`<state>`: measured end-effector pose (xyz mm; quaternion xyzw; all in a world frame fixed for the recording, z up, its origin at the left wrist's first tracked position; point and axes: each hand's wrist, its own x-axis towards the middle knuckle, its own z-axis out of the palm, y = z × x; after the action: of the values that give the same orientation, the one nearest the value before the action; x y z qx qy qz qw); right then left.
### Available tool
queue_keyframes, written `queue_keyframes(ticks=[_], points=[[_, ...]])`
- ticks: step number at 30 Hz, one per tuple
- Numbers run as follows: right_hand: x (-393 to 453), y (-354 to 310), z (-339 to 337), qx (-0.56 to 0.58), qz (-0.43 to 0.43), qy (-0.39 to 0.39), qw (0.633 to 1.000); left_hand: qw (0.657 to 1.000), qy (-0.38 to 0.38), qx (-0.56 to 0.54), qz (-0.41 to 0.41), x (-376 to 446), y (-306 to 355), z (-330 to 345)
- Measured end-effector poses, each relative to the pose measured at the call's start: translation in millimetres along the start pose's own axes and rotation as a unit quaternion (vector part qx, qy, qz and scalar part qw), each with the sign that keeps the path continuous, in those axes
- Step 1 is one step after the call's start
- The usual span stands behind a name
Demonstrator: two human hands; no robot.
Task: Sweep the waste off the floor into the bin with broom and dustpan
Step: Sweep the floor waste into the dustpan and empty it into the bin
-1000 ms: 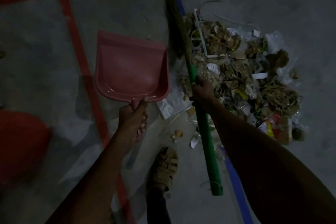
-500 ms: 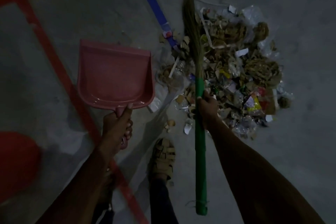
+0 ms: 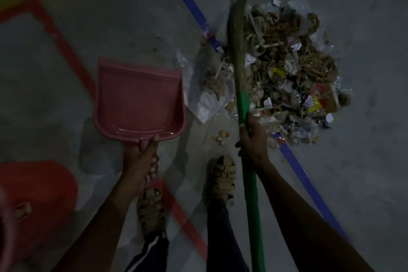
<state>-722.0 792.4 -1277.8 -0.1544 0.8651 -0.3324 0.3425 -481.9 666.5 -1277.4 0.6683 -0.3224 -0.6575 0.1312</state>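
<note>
— Head view, what have you got in each hand?

— My left hand (image 3: 141, 157) is curled round the stub handle of the pink dustpan (image 3: 138, 99), thumb along the top. My right hand (image 3: 251, 139) is wrapped round the broom (image 3: 239, 68) on its green handle, just below where the straw bristles begin.

— Where is the waste?

— The waste pile (image 3: 293, 68) lies on the grey floor (image 3: 123, 17) to the far right: torn cardboard, paper scraps, plastic wrappers. A few loose crumbs (image 3: 221, 136) sit near it, between the dustpan and the broom handle.

— What differs from half a second ago?

— The broom head has tilted: its tip now leans to the right, across the left edge of the pile, where before it stood nearly straight. The dustpan sits lower and nearer to me, and both my sandalled feet (image 3: 221, 176) show now, not one.

— Anything else?

— A blue tape line (image 3: 187, 0) runs under the pile, a red tape line (image 3: 64, 40) runs left of the dustpan, and a red bin (image 3: 33, 185) sits near left.
</note>
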Motion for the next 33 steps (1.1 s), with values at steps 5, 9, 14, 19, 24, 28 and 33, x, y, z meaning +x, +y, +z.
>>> queue_keyframes(ticks=[5, 9, 14, 19, 24, 28, 33], points=[[-0.2, -34.1, 66.7, 0.004, 0.015, -0.089, 0.996, 1.000, 0.003, 0.011, -0.006, -2.5, -3.4, -34.8], [2.0, -51.5, 111.0, -0.006, 0.082, -0.152, 0.985, 1.000, 0.005, 0.024, 0.002, -1.5, -6.3, -55.1], [12.6, -34.4, 116.6, 0.041, 0.202, -0.070, 0.976, 0.999, 0.000, 0.039, 0.003, -3.6, -10.7, -70.4], [11.6, 6.3, 69.5, -0.207, 0.080, 0.029, 0.975, 0.998, 0.002, 0.066, -0.002, -12.5, -22.0, -74.3], [-26.2, 41.1, 31.4, -0.257, -0.054, 0.018, 0.965, 0.998, 0.003, 0.065, -0.020, -31.4, -39.8, -60.1], [-52.9, 86.7, 17.5, -0.258, -0.095, -0.077, 0.958, 0.997, -0.009, 0.079, -0.016, -44.0, -52.7, -35.7], [-68.7, 137.6, -6.4, -0.314, -0.043, -0.183, 0.931, 0.996, -0.027, 0.085, -0.005, -52.1, -63.5, -1.6]])
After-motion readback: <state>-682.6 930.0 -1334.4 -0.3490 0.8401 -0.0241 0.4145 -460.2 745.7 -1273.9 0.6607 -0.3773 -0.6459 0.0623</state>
